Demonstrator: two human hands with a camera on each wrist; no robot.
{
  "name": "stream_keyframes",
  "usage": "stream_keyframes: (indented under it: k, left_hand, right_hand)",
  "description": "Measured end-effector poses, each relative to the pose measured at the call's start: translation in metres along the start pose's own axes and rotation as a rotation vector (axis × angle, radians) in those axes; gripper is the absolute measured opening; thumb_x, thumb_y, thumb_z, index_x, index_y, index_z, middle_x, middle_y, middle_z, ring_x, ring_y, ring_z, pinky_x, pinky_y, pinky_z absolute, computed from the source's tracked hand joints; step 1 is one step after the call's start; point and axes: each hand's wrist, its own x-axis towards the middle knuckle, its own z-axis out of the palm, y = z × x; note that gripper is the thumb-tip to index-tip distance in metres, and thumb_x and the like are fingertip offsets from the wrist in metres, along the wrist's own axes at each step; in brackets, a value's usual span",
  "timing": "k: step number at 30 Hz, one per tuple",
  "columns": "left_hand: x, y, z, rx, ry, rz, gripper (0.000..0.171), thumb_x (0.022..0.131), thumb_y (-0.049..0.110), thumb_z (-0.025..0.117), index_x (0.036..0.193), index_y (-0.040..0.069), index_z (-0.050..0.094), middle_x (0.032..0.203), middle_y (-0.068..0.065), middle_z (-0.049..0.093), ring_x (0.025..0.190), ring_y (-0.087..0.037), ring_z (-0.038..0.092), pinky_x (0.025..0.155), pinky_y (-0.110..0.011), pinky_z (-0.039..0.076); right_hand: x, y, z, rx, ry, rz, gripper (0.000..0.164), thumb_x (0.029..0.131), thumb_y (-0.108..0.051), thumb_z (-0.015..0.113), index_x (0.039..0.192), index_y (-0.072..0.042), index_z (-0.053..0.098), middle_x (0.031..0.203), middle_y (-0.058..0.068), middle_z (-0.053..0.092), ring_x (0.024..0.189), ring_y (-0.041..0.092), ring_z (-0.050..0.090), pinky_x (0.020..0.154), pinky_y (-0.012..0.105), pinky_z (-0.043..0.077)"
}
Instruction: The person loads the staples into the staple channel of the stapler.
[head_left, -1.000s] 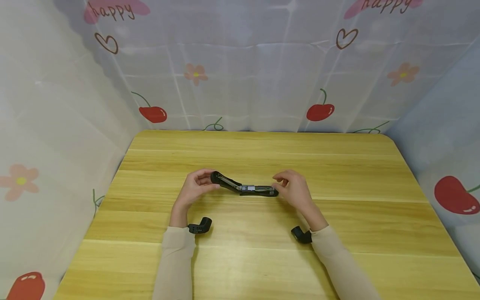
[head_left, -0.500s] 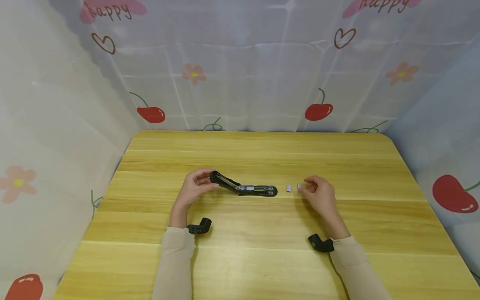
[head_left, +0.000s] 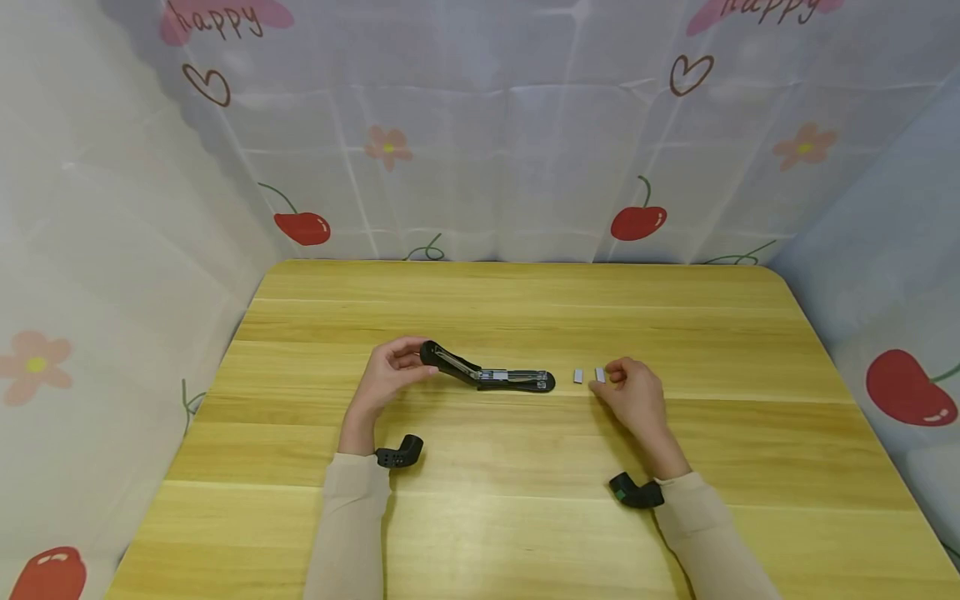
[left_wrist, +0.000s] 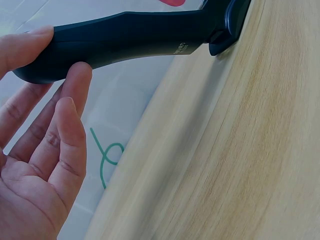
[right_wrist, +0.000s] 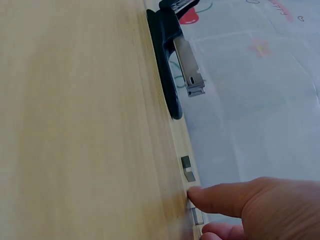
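We see that the right hand (head_left: 636, 398) has moved away from the front end of the stapler (head_left: 487, 380) and, over the last half second, its thumb and fingers have spread around the outer staple strip (head_left: 599, 375), which now shows more fully. We cannot tell whether they pinch it. The inner staple strip (head_left: 577, 377) lies apart on the table (head_left: 480, 517), just beyond the stapler's tip. So we judge that the handling has passed from stapler to staples. The left hand (head_left: 381, 382) has stayed put, holding the tilted-back lid between thumb and fingers (which keeps the silver magazine exposed), while the stapler's base rests on the tabletop, left of both strips.
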Motion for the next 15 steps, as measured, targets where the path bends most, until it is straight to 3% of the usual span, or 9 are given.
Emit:
stream_keyframes:
  k: [15]
  left_hand:
    - [0.0008, -0.0012, 0.0002, -0.002, -0.013, 0.007, 0.047, 0.081, -0.005, 0.072, 0.126, -0.010, 0.057, 0.098, 0.012, 0.068, 0.082, -0.009, 0.065, 0.074, -0.028, 0.056]
  right_hand:
    - [0.0015, 0.0057, 0.0083, -0.042, 0.102, -0.067, 0.016, 0.084, -0.012, 0.073, 0.091, 0.002, 0.070, 0.081, 0.015, 0.066, 0.070, 0.027, 0.058, 0.063, 0.034, 0.044]
